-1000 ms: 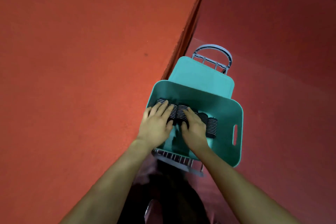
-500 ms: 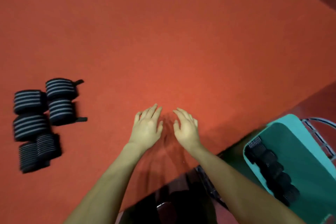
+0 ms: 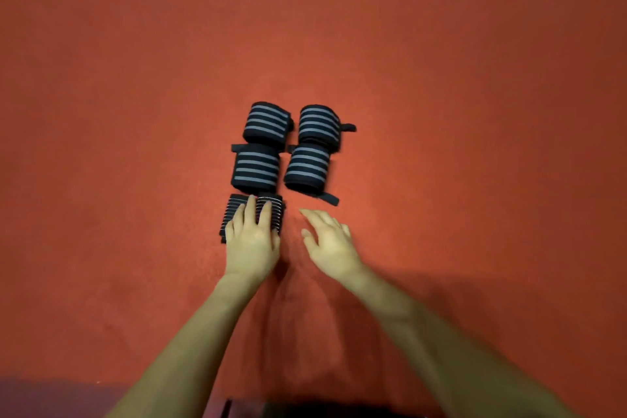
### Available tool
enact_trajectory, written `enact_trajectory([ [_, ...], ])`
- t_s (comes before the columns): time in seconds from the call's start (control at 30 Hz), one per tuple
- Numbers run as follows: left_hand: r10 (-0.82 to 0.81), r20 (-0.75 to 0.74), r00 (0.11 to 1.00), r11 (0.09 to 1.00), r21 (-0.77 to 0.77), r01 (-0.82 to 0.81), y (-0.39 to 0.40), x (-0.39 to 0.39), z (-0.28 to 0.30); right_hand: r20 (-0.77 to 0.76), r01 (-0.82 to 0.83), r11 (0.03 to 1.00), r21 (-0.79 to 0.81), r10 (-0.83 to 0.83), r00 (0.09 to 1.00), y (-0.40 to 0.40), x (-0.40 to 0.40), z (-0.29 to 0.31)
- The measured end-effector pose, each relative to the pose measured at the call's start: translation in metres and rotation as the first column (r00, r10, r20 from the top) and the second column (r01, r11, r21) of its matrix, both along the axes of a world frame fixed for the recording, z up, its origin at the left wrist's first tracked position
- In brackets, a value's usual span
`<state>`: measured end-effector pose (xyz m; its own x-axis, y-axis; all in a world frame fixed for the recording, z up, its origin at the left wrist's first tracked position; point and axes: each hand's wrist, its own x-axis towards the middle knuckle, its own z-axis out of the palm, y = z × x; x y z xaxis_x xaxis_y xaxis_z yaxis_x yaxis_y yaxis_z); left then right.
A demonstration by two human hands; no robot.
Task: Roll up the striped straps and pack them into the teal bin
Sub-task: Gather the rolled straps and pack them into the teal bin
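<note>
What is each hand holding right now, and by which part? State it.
Nothing is gripped. The left hand lies with straight fingers on top of the nearest rolled straps, at their near end. The right hand hovers open over the red surface.

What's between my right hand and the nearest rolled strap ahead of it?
In the head view, only bare red surface separates the right hand from the near right roll, apart from that roll's black tab end lying just beyond the fingertips.

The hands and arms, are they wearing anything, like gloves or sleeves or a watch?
No. The left hand and the right hand are both bare, with no gloves and no rings that show. Both forearms are bare too, up to the picture's bottom edge: no sleeves, watch or bracelet in sight.
</note>
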<state>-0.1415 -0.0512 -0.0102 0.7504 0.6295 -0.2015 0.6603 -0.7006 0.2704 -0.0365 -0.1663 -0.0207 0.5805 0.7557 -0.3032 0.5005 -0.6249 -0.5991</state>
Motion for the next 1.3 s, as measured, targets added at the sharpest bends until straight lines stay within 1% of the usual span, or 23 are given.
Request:
enact_trajectory([
  [0.07,0.103,-0.032,0.994,0.995,-0.005,-0.103,0.025,-0.016,-0.014,0.014,-0.043,0.998,-0.039,0.044,0.999,0.03,-0.011,-0.009],
  [0.1,0.129,-0.073,0.989,0.991,-0.012,-0.13,0.037,-0.023,-0.019,0.029,-0.055,0.997,-0.052,0.056,0.998,0.044,-0.017,-0.013],
  [0.17,0.136,-0.134,0.982,0.991,-0.001,-0.137,0.056,-0.032,-0.031,0.043,-0.067,0.995,-0.07,0.07,0.997,0.068,-0.026,-0.022],
  [0.23,0.12,-0.153,0.981,0.992,-0.026,-0.126,0.068,-0.039,-0.039,0.04,-0.061,0.995,-0.081,0.065,0.997,0.086,-0.032,-0.031],
  [0.3,0.136,-0.125,0.983,0.985,-0.086,-0.147,0.072,-0.045,-0.045,0.049,-0.043,0.996,-0.079,0.047,0.998,0.094,-0.039,-0.039],
  [0.33,0.15,-0.112,0.982,0.981,-0.108,-0.163,0.073,-0.048,-0.047,0.02,-0.028,0.998,-0.059,0.03,0.999,0.096,-0.042,-0.042],
  [0.43,0.183,-0.096,0.978,0.97,-0.142,-0.196,0.072,-0.055,-0.049,-0.198,0.075,0.996,0.041,-0.065,0.978,0.1,-0.049,-0.045],
  [0.47,0.189,-0.082,0.979,0.968,-0.15,-0.2,0.073,-0.056,-0.049,-0.229,0.096,0.994,0.052,-0.081,0.97,0.101,-0.05,-0.044],
  [0.63,0.245,-0.037,0.969,0.954,-0.167,-0.248,0.071,-0.062,-0.051,-0.199,0.045,0.999,-0.003,-0.045,0.979,0.1,-0.054,-0.043],
  [0.73,0.291,-0.018,0.957,0.938,-0.193,-0.289,0.057,-0.063,-0.05,-0.227,0.045,0.999,0.011,-0.041,0.973,0.093,-0.062,-0.043],
  [0.8,0.309,-0.009,0.951,0.93,-0.207,-0.304,0.053,-0.058,-0.049,-0.242,0.078,0.996,0.048,-0.064,0.968,0.089,-0.06,-0.042],
  [0.9,0.277,-0.01,0.961,0.941,-0.201,-0.273,0.048,-0.053,-0.05,-0.291,0.158,0.982,0.102,-0.123,0.949,0.08,-0.048,-0.042],
  [1.0,0.228,0.009,0.974,0.959,-0.174,-0.223,0.03,-0.057,-0.05,-0.232,0.119,0.989,0.093,-0.094,0.968,0.058,-0.044,-0.046],
  [1.13,0.152,0.15,0.977,0.982,-0.137,-0.131,-0.009,-0.056,-0.051,-0.086,0.114,0.993,0.04,-0.11,0.99,0.009,-0.039,-0.044],
  [1.2,0.146,0.13,0.981,0.984,-0.122,-0.13,-0.04,-0.053,-0.053,-0.015,0.091,0.995,-0.036,-0.092,0.996,-0.021,-0.036,-0.043],
  [1.3,0.167,0.002,0.986,0.98,-0.111,-0.166,-0.076,-0.044,-0.054,0.046,0.039,0.991,-0.131,-0.033,0.998,-0.048,-0.032,-0.043],
])
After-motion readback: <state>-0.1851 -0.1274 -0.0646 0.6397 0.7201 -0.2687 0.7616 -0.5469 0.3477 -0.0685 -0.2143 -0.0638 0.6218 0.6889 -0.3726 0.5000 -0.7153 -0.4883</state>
